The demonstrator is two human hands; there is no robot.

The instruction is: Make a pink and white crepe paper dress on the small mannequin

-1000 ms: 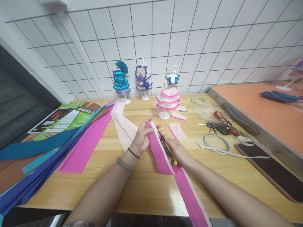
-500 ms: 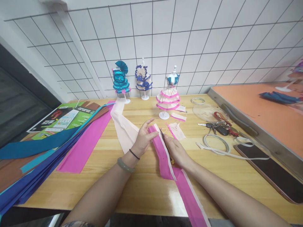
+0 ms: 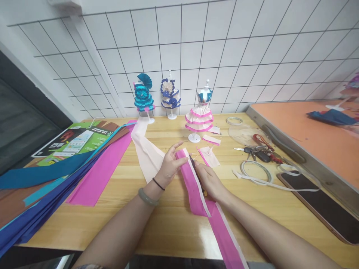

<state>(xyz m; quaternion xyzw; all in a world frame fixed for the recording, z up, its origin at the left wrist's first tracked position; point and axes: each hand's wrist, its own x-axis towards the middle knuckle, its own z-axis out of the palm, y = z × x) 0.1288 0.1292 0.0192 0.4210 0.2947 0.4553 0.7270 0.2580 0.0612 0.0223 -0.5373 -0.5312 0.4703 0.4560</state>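
Between the thumb and fingers of my left hand (image 3: pixel 170 164) is the top end of a long pink crepe-paper strip (image 3: pixel 192 190) with a white edge. The strip hangs down over the table's front edge. My right hand (image 3: pixel 210 179) is closed around dark scissors (image 3: pixel 193 164) with a yellowish part, mostly hidden by the fingers, right beside the strip's white edge. Just beyond my hands stands a small dress form (image 3: pixel 199 117) in a tiered white skirt with pink trim. White scraps with pink edges (image 3: pixel 209 156) lie near my right hand.
Coloured paper strips (image 3: pixel 95 175) and a green printed sheet (image 3: pixel 84 140) lie left. Two decorated dress forms (image 3: pixel 143 95) stand by the tiled wall. Right are keys (image 3: pixel 259 152), tape rolls (image 3: pixel 256 172), a phone (image 3: pixel 319 205) and a raised orange surface (image 3: pixel 316 130).
Both hands keep nearly the same place and hold on the strip and scissors. The whole view has shifted very slightly.
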